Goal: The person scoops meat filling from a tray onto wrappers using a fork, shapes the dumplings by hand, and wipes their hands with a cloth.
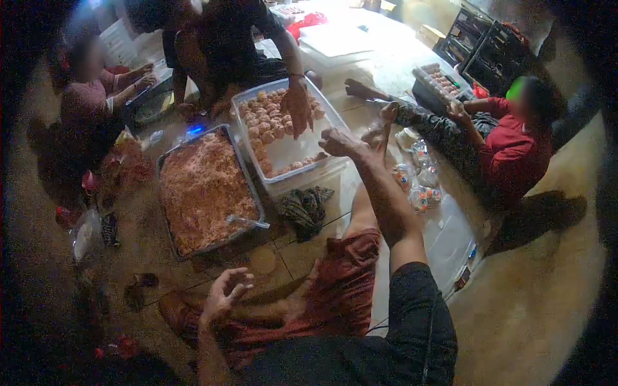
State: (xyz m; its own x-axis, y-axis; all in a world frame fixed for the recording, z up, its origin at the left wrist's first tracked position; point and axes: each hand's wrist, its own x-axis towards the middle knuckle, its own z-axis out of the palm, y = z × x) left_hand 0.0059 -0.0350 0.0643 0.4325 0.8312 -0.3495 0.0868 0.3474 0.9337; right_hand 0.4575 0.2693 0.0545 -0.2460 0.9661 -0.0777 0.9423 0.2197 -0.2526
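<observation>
My left hand (228,289) is raised above my leg, its fingers curled but apart and nothing in them. My right hand (341,143) reaches to the right rim of a clear plastic bin (293,149); its fingers are closed and what they hold, if anything, is hidden. Rows of pink balls (267,116) line the bin's far and left parts, with a few along its near edge. A co-worker's hand (297,106) hangs over the bin, apart from mine. Left of it, a dark tray (256,193) holds pink ground mixture (203,186) with a clear-handled utensil (249,222).
A dark patterned cloth (306,212) lies below the bin. Wrapped packages (421,174) sit to its right. A seated person at right holds a tray of balls (440,82). Two more people are at the upper left. A black rack (473,45) stands at the back right.
</observation>
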